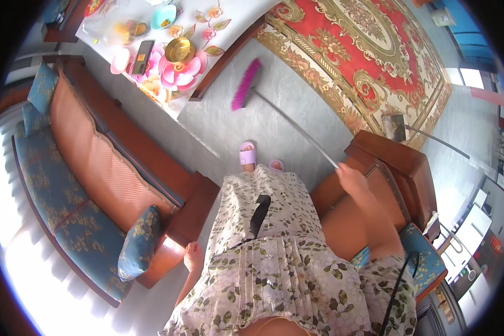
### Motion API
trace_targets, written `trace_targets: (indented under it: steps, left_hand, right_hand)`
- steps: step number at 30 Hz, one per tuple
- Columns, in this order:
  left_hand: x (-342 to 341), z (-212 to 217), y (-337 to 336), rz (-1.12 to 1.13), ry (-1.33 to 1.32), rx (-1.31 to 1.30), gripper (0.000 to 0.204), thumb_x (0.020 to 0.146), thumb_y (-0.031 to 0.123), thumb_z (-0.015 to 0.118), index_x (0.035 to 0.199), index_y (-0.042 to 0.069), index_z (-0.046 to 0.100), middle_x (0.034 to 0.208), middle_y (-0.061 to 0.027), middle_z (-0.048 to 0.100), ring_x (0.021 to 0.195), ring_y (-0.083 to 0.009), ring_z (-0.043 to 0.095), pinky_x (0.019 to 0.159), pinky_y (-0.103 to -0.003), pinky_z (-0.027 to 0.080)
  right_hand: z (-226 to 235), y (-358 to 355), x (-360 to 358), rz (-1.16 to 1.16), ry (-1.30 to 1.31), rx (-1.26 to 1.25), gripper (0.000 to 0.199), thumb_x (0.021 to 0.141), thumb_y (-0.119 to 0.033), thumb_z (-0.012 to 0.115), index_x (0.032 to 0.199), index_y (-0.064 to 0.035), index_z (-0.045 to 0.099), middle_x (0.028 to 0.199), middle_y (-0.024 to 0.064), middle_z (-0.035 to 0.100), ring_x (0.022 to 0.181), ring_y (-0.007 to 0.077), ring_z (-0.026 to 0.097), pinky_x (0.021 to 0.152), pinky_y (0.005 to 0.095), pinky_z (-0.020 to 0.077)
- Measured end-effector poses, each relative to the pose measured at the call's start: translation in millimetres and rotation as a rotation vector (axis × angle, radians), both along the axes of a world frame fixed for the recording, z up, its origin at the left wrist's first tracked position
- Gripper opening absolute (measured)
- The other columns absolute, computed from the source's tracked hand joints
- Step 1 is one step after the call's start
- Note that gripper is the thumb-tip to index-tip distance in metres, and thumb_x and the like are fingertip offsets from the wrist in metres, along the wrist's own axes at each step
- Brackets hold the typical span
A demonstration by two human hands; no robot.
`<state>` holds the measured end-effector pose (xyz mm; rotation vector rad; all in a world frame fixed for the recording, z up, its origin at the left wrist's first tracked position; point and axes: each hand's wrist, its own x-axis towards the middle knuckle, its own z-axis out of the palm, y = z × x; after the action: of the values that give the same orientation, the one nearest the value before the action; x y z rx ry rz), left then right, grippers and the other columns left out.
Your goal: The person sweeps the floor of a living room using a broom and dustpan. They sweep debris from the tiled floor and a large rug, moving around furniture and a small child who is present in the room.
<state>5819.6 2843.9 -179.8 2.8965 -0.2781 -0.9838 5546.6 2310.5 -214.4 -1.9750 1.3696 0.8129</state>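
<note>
My right hand (351, 178) is wrapped round the upper end of the long grey handle of a broom (246, 84). Its magenta bristles rest on the grey floor, ahead of my feet, between the table and the carpet. My left hand (193, 257) hangs low beside the sofa's wooden armrest, its fingers curled in with nothing visible in them. Off to the right, at the carpet's corner, is a dustpan (395, 127) with a long thin handle.
A flower-patterned table (109, 33) bears a phone (143, 57), a golden bowl (180, 51) and a turquoise bowl (163, 18). A red-and-gold carpet (341, 45) lies far right. The wooden sofa (95, 117) stands left; an armchair (400, 162) stands close on my right.
</note>
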Motion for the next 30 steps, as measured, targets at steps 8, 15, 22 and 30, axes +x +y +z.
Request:
trace_targets:
  steps: [8,15,22,30]
  left_hand:
    - [93.2,-12.6,-83.1,-0.037,-0.07,-0.186,0.008,0.083,0.011,0.059,0.089,0.007,0.061,0.079,-0.0089,0.062,0.07,-0.0226,0.059,0.065,-0.034,0.049]
    - [110.7,-13.6,-60.6,-0.095,-0.007,-0.086,0.008,0.082,0.013,0.058,0.089,0.008,0.061,0.079,-0.0094,0.063,0.073,-0.0251,0.061,0.065,-0.036,0.049]
    - [123.0,-17.0,-104.6,-0.192,-0.006,-0.118,0.01,0.083,0.015,0.057,0.089,0.008,0.062,0.081,-0.0099,0.064,0.075,-0.0257,0.062,0.066,-0.037,0.049]
    - [94.5,-7.8,-113.2,-0.114,-0.071,0.025,0.01,0.082,0.015,0.058,0.089,0.01,0.062,0.079,-0.009,0.063,0.074,-0.0245,0.061,0.066,-0.037,0.049]
  right_hand:
    - [-137.2,-13.4,123.8,-0.036,-0.057,0.14,0.033,0.092,-0.038,0.04,0.109,-0.0164,0.057,0.104,0.0115,0.063,0.099,0.0328,0.059,0.083,0.0453,0.046]
    - [-57.3,53.0,-9.7,-0.261,0.075,0.048,0.036,0.092,-0.04,0.041,0.119,-0.0208,0.054,0.105,0.0156,0.063,0.099,0.0373,0.058,0.081,0.0498,0.0454]
    - [-54.1,54.3,40.8,-0.149,0.042,0.157,0.036,0.092,-0.039,0.042,0.119,-0.0193,0.053,0.097,0.0175,0.064,0.09,0.0404,0.06,0.077,0.0507,0.0459]
    - [-175.5,-16.9,105.2,-0.198,-0.132,0.124,0.04,0.091,-0.042,0.043,0.123,-0.0211,0.053,0.102,0.0133,0.064,0.096,0.0352,0.059,0.081,0.0446,0.0458]
